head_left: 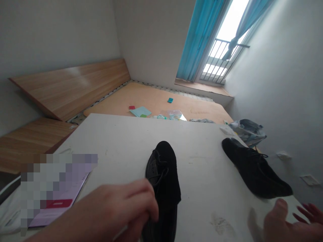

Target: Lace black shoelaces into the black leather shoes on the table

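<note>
A black lace-up shoe [168, 174] lies on the white tabletop in the middle of the head view, toe pointing away from me. My left hand [126, 205] is closed at the left side of its opening, fingers curled in against the shoe. Part of the heel end is covered by that hand and cut by the bottom edge. The matching black shoe [254, 171] rests on its own near the table's right edge, toe toward the far side. Just in front of its heel, my right hand [287, 225] is open with its fingers apart, apparently holding nothing.
On the left of the white table [202, 154] lies a purple packet [73, 188], partly blurred out. A bag [248, 131] sits by the right wall. Beyond the table, a bed surface [196, 107] carries a light-blue sheet [140, 111] and small plastic items.
</note>
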A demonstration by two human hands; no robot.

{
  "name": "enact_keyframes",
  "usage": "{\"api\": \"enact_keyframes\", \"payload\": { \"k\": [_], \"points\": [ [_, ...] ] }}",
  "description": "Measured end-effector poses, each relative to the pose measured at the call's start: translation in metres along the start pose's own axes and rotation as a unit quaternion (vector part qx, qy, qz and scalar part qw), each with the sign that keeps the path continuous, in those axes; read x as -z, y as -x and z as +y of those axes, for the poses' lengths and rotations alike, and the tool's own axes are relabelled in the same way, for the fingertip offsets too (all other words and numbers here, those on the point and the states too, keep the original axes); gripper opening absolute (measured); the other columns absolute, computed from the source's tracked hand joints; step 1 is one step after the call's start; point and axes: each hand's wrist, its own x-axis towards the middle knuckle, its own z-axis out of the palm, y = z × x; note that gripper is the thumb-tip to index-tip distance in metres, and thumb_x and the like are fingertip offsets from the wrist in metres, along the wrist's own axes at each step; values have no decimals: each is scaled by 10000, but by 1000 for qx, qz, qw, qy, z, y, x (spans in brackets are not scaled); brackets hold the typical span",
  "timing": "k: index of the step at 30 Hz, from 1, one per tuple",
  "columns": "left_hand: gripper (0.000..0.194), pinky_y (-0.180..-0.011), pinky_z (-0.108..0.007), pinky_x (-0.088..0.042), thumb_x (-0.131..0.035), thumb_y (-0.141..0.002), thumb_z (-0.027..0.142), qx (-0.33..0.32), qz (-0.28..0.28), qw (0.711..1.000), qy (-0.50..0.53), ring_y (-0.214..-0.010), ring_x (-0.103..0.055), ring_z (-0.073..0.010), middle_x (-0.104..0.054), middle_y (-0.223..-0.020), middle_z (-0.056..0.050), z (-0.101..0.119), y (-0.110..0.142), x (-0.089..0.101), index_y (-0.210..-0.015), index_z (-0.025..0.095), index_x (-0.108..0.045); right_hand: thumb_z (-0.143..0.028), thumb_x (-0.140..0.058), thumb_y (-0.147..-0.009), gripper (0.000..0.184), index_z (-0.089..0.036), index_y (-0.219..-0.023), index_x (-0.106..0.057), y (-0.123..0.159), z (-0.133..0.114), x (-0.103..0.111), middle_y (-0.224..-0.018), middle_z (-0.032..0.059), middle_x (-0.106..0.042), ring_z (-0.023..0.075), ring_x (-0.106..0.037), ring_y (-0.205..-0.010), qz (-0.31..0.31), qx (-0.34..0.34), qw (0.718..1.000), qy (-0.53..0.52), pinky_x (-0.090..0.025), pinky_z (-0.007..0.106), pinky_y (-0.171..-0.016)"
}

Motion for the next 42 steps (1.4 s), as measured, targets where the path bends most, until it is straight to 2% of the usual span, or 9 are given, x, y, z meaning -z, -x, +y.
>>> {"api": "enact_keyframes", "payload": {
  "k": [2, 5, 13, 19, 22, 29, 36, 39, 42],
  "points": [
    [327, -767, -285, -508, -399, -961, 234, 80, 77, 990, -85, -958, -680, -211, -660, -1203, -46, 0, -10, 8, -1232, 270, -580, -413, -565, -857, 562, -173, -1344, -419, 9, -28, -3, -1314, 205, -528, 387, -557, -1160, 21, 13, 996, -84, -448, 590, -958],
    [538, -909, -411, -505, -520, -930, 352, 129, 62, 977, -158, -1223, -565, -333, -481, -1462, -130, -2, -30, 4, -1441, 218, -420, -414, -554, -889, 327, -165, -1096, -596, 19, -74, -11, -1047, 120, -643, 297, -630, -979, -126, 48, 973, -188, -503, 496, -873],
    [147, -764, -362, -512, -555, -897, 223, 163, -43, 971, -172, -900, -674, -262, -687, -994, -61, -9, -55, 3, -1015, 212, -643, -192, -551, -918, 405, -266, -1313, -501, 31, -200, -12, -1282, 86, -595, 251, -519, -1214, -451, 376, 784, -200, -441, 447, -1018],
    [124, -729, -359, -481, -565, -805, 218, 172, -40, 974, -144, -897, -676, -276, -714, -976, -47, -16, -51, 6, -920, 218, -611, -161, -621, -806, 644, -132, -1415, -416, 43, -256, -32, -1473, 136, -475, 300, -492, -1249, -547, 502, 667, -60, -359, 506, -1069],
    [127, -733, -351, -462, -563, -780, 210, 187, -48, 972, -134, -897, -677, -273, -728, -941, -30, -21, -48, 13, -887, 234, -627, -189, -651, -791, 461, -101, -1236, -567, 51, -269, -45, -1261, 152, -618, 314, -566, -1088, -569, 526, 632, -5, -448, 470, -933],
    [115, -703, -311, -413, -593, -819, 324, 196, -49, 976, -82, -869, -680, -234, -740, -885, 27, -34, -40, 28, -886, 280, -675, 4, -459, -804, 342, -167, -1037, -643, 53, -274, -59, -984, 78, -652, 228, -596, -944, -606, 411, 674, -99, -456, 362, -831],
    [105, -703, -309, -397, -598, -822, 332, 182, -31, 979, -88, -858, -673, -222, -738, -885, 38, -31, -42, 25, -873, 280, -674, -243, -594, -861, 95, -227, -767, -597, -8, -225, -49, -769, -21, -541, 124, -504, -668, -449, -23, 738, -504, -455, 235, -597],
    [141, -640, -308, -371, -571, -848, 360, 180, -30, 977, -113, -798, -665, -225, -724, -826, 17, -30, -48, 21, -819, 254, -660, -366, -780, -720, 221, -223, -758, -616, -34, -186, -46, -797, -15, -554, 121, -516, -656, -402, -137, 754, -502, -461, 225, -550],
    [183, -576, -297, -321, -537, -865, 342, 184, -37, 973, -136, -712, -645, -213, -700, -753, 5, -30, -56, 17, -753, 233, -633, -490, -736, -743, 294, -214, -806, -657, -34, -148, -50, -797, 15, -599, 136, -519, -632, -421, -96, 824, -366, -468, 261, -556]
  ]
}}
